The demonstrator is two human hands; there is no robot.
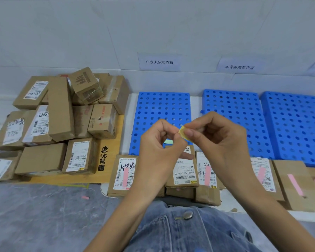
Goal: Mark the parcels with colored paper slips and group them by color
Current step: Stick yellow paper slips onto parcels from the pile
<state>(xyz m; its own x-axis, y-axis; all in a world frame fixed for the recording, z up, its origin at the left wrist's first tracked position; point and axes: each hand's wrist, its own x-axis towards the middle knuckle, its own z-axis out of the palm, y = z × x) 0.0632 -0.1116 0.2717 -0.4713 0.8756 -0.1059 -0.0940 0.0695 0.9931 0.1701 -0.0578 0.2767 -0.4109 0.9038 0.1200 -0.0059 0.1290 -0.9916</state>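
The big heap of brown parcels (62, 120) on the left carries no slips that I can see, so most of the marking looks to be ahead. I see no parcel set on the 3 blue pallets (231, 113) by the wall, so grouping by colour seems not yet begun. Nearer, a row of parcels (287, 170) lies along the front, at least 4 bearing a pink slip (125, 176); the middle parcel (185, 171) shows none. Above it the left hand (156, 142) and right hand (220, 135) meet, each pinching the yellow slip (182, 132) between thumb and fingertips. A pale green scrap (168, 141) below may be a pad of slips, though it is mostly hidden.
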